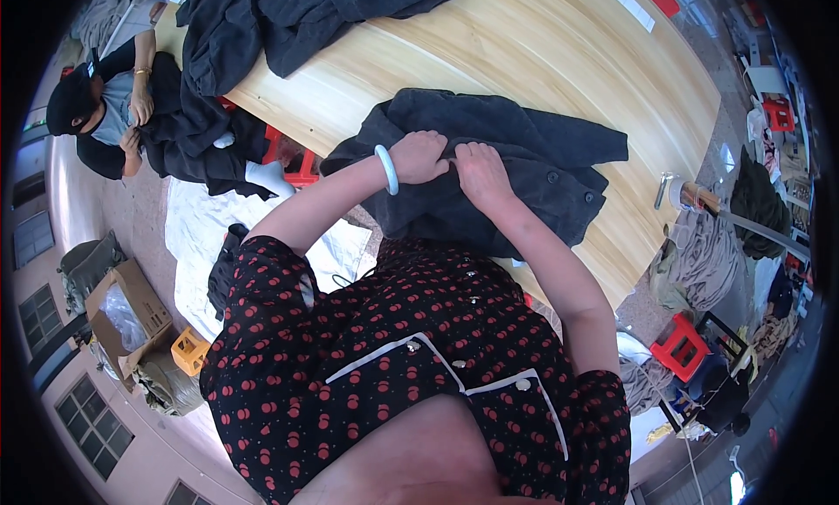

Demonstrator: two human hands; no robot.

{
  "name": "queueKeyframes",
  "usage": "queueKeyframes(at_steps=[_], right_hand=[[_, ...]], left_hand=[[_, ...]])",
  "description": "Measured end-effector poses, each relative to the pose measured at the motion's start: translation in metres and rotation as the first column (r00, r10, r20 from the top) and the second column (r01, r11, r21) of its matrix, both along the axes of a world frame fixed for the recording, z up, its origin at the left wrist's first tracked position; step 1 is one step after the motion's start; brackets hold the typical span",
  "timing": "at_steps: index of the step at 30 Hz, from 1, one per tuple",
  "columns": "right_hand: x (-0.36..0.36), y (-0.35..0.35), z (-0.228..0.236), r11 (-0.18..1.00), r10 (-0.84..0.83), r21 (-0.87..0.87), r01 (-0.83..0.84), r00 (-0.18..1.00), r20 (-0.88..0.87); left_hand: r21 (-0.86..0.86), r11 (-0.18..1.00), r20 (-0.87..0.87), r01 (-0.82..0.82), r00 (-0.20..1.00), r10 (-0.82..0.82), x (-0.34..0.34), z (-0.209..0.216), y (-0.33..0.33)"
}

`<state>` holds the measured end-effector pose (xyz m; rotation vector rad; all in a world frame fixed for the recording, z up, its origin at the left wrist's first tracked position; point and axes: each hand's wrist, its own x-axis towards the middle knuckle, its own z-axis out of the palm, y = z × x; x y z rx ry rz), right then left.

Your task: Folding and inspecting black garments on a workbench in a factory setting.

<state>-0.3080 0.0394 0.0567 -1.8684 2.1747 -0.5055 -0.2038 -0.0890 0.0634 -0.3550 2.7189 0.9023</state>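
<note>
Here, dark jacket (437, 206) under left fingers (430, 140), right fingers (472, 152) (close together).

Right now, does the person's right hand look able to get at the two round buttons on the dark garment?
Probably yes: the right hand is on the dark garment, and the round buttons lie uncovered to its right, with only cloth visible in between.

Red-dotted blouse (411, 317), 1 pale bangle (386, 170)
</note>
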Motion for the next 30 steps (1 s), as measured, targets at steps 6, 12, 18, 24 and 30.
queueKeyframes(at_steps=[6, 12, 18, 24, 30], right_hand=[[-0.002, 0.001, -0.001, 1.000, 0.029, -0.001, -0.029, 0.996, 0.080], [-0.004, 0.003, 0.001, 0.999, 0.031, -0.031, -0.025, 0.971, 0.235], [-0.012, 0.010, -0.003, 0.996, 0.078, -0.064, -0.059, 0.937, 0.342], [-0.008, 0.015, 0.006, 0.994, 0.098, -0.075, -0.076, 0.933, 0.345], [-0.006, 0.026, 0.009, 0.973, 0.172, -0.187, -0.137, 0.968, 0.184]], left_hand=[[0.220, 0.966, 0.005, -0.135, 0.991, 0.137, 0.010, -0.015, 0.005], [0.191, 0.968, -0.114, -0.162, 0.976, 0.186, 0.018, -0.024, 0.016], [0.221, 0.951, -0.209, -0.215, 0.942, 0.261, 0.021, -0.022, 0.023], [0.248, 0.951, -0.217, -0.186, 0.946, 0.242, 0.023, -0.005, 0.020], [0.399, 0.902, -0.043, -0.164, 0.979, 0.197, 0.021, 0.006, 0.027]])
